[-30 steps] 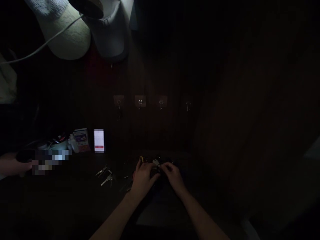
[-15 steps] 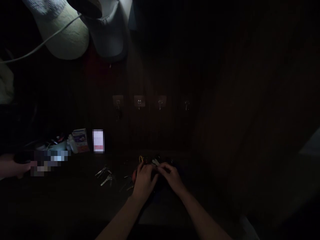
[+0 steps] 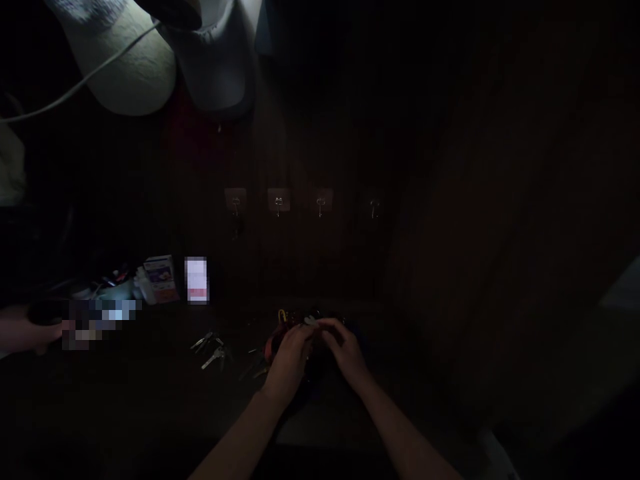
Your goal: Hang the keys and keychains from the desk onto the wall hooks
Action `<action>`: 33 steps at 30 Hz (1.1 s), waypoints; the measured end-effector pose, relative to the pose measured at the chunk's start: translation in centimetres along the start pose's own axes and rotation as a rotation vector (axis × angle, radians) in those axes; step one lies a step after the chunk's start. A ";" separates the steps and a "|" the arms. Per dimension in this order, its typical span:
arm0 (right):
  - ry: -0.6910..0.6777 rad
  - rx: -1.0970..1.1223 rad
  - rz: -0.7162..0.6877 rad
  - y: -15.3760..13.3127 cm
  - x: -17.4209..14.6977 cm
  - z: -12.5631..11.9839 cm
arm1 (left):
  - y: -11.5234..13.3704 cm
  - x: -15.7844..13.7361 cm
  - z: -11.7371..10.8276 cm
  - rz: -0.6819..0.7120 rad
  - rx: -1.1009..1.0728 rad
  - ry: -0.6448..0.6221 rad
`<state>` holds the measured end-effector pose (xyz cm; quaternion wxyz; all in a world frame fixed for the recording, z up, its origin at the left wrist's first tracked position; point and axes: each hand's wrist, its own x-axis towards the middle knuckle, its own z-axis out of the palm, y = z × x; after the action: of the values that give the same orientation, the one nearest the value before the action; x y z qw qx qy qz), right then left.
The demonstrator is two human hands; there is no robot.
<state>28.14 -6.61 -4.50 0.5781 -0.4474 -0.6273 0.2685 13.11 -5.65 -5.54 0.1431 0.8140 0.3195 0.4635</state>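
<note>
1. Pale piece lies between the hands, its long axis seemingly left to right.
2. Right hand, right of the piece, looks nearer; left hand curls below-left.
3. Both grips look nearly closed; cannot tell what either holds.
4. Darkness blurs clutter below the piece.

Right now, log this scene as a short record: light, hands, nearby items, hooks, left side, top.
Light: very dim
Left hand: fingers at a small pale piece; grip unclear
Right hand: fingertips at the same pale piece; grip unclear
By the left hand: yellow loop, reddish item
Further left: loose keys on the dark surface
Hooks: four in a row, beyond the hands
Left side: small box, bright pixelated panel, another person's hand
Top: pale cap, grey cap
</note>
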 end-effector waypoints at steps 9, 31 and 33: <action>-0.009 -0.173 -0.198 0.0 -0.5 0.2 | 0.8 0.1 -0.5 -0.234 -0.154 0.009; 0.084 -0.266 -0.215 0.2 -0.6 0.3 | 0.2 -0.1 0.1 -0.107 -0.101 -0.033; 0.095 -0.274 -0.217 0.2 -0.7 0.3 | 0.2 -0.2 0.0 -0.075 -0.083 -0.041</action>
<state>27.82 -7.07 -5.04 0.5664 -0.4639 -0.6745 0.0951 13.13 -5.92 -5.60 0.2008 0.8042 0.3273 0.4537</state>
